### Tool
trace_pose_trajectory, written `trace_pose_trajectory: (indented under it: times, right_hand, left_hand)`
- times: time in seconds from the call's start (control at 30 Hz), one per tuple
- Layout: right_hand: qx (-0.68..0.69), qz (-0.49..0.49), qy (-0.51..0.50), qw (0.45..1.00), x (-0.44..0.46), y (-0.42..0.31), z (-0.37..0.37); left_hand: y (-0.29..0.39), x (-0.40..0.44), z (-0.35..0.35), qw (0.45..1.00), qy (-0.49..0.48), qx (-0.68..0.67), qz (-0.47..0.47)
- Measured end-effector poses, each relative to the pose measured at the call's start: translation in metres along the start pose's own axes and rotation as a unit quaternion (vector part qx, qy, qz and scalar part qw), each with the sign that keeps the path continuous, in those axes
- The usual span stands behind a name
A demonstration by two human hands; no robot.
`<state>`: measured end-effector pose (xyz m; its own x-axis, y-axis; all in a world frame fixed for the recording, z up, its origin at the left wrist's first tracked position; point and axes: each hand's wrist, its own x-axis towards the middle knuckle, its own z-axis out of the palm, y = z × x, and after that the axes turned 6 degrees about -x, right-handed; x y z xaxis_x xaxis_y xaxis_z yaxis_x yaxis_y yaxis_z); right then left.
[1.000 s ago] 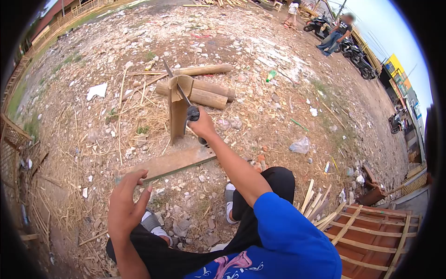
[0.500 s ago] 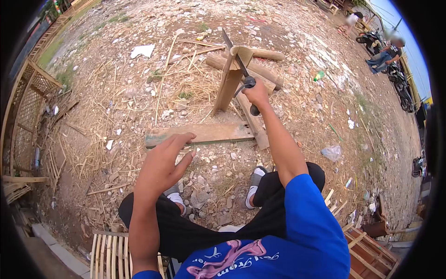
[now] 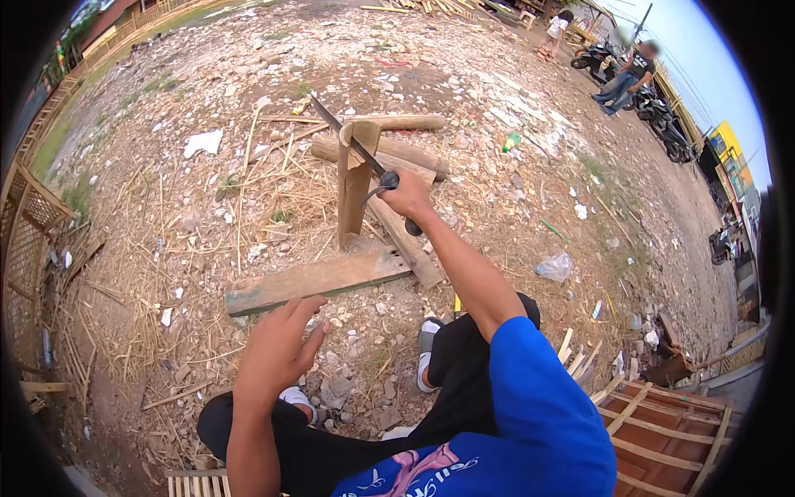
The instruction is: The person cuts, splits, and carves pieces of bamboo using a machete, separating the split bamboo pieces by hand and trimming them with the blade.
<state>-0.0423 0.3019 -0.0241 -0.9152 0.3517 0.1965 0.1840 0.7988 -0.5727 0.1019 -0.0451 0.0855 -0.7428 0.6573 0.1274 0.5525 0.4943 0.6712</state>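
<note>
My right hand [image 3: 406,199] is wrapped around the black handle of a machete [image 3: 329,117]. Its dark blade sits in the top end of a split bamboo piece [image 3: 354,195], which stands upright, leaning slightly, on the ground. Nearer to me, a flat wooden plank [image 3: 319,282] lies crosswise, with a narrower board [image 3: 407,247] running away from its right end. My left hand [image 3: 277,352] hovers just in front of the plank, fingers loosely apart and holding nothing. How deep the blade is in the bamboo I cannot tell.
Behind the bamboo lie several thick poles [image 3: 414,122] and scattered straw [image 3: 302,195]. Stony ground surrounds them. A slatted wooden panel [image 3: 671,435] lies at lower right; lattice panels [image 3: 29,224] stand at left. A person [image 3: 633,76] is beside parked motorcycles [image 3: 667,132]; another [image 3: 556,33] is farther back.
The view has tilted up and turned right, so the scene sits lower and farther left. My left hand is lower in view. The machete remains in the bamboo's top, still in my right hand.
</note>
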Motion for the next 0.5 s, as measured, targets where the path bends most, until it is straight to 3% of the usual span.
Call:
trace_pose_trajectory:
  times: [0.1, 0.33, 0.5]
  right_hand:
    - [-0.004, -0.022, -0.038, 0.999, -0.019, -0.018, -0.044]
    - [0.008, -0.011, -0.079, 0.997, -0.069, -0.051, -0.144]
    - [0.026, 0.020, -0.089, 0.995, -0.115, -0.012, -0.094]
  left_hand:
    - [0.007, 0.001, -0.002, 1.000, -0.009, -0.014, -0.022]
    - [0.002, -0.002, 0.007, 0.999, -0.016, 0.020, 0.044]
    - [0.008, -0.002, 0.008, 0.999, -0.017, -0.004, 0.040]
